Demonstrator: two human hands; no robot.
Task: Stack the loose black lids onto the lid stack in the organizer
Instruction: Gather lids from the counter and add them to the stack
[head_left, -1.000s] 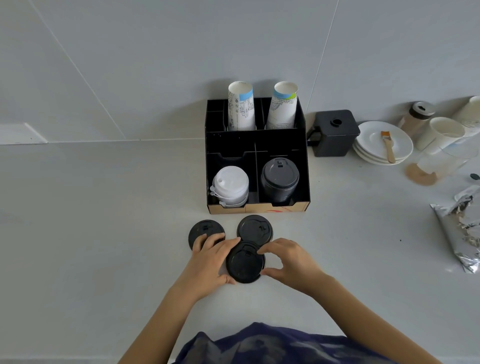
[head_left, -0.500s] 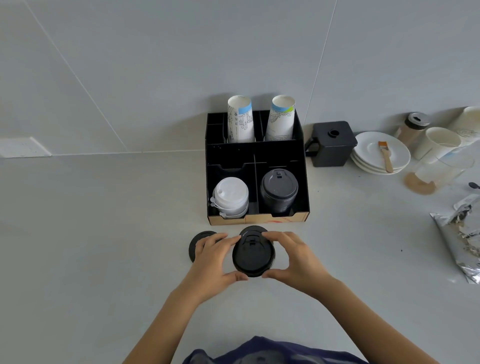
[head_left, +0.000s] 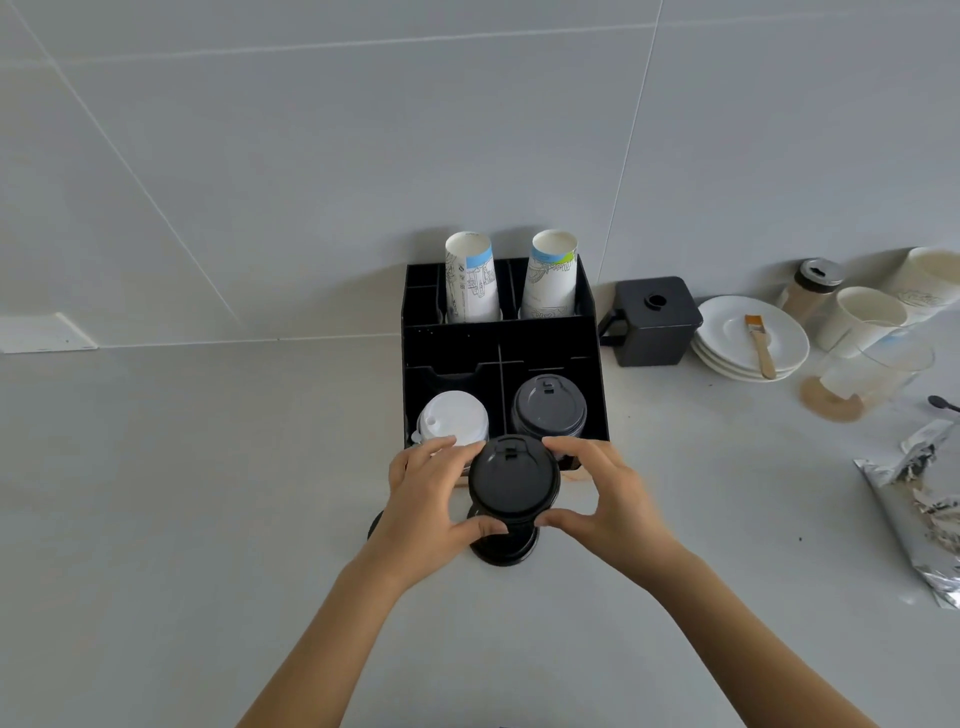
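Observation:
I hold a black lid (head_left: 513, 477) in the air between both hands, just in front of the black organizer (head_left: 452, 340). My left hand (head_left: 428, 501) grips its left rim and my right hand (head_left: 605, 493) its right rim. The black lid stack (head_left: 549, 407) fills the organizer's front right compartment, a little beyond the held lid. A second loose black lid (head_left: 504, 548) lies on the counter under the held one. A third loose lid (head_left: 375, 527) shows only as a sliver behind my left hand.
A white lid stack (head_left: 453, 417) sits in the front left compartment, and two paper cups (head_left: 511, 278) stand in the rear ones. To the right are a black lidded container (head_left: 652, 322), white saucers (head_left: 727, 332) with a brush, cups, and a foil bag (head_left: 930, 514).
Both hands have lifted the black lid off the counter and carried it forward toward the organizer. The two other loose lids stay on the counter.

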